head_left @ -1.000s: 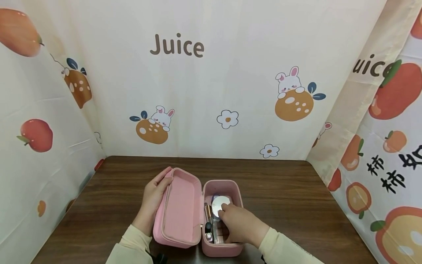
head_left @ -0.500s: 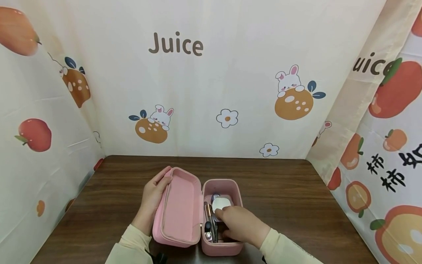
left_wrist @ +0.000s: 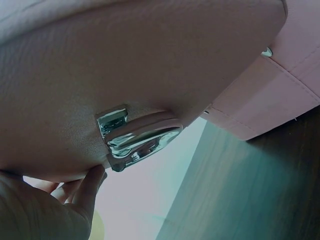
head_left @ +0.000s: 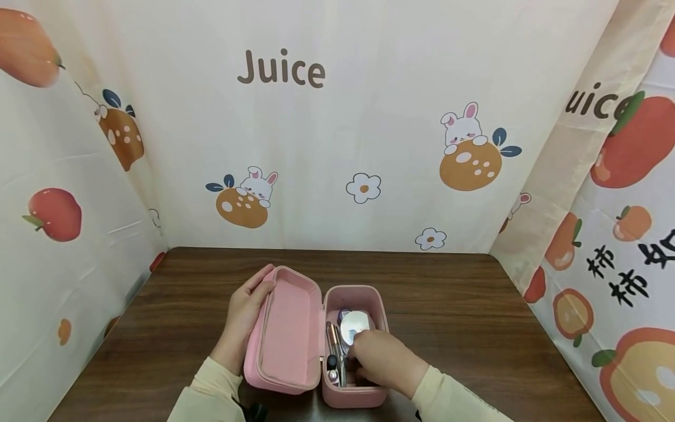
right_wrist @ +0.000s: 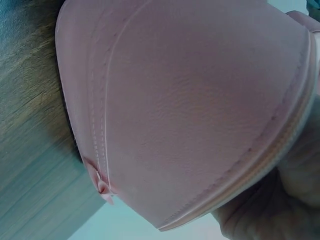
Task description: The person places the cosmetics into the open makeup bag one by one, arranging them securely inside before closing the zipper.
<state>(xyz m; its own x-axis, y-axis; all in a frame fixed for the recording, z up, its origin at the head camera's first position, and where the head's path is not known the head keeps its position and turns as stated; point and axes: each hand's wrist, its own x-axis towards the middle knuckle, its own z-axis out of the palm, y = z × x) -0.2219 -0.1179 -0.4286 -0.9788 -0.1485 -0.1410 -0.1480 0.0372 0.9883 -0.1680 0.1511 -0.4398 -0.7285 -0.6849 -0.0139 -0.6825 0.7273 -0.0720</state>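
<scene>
A pink cosmetic case stands unfolded on the table, its lid swung out to the left. My left hand grips the lid's outer edge, thumb on the rim; the left wrist view shows a metal clasp near those fingers. Into the case's right side reaches my right hand. Its fingertips are hidden inside, so what they touch or hold cannot be made out. Beside them are a round white disc, slim tubes and a small black-capped item.
The dark wooden table extends around the case. A printed curtain closes off the back and both sides. On the case's outer wall, in the right wrist view, a small pink bow sits near the base.
My right hand has shifted slightly within the case, fingers sinking deeper. The white disc and the slim tubes have moved a little. My left hand has stayed on the lid.
</scene>
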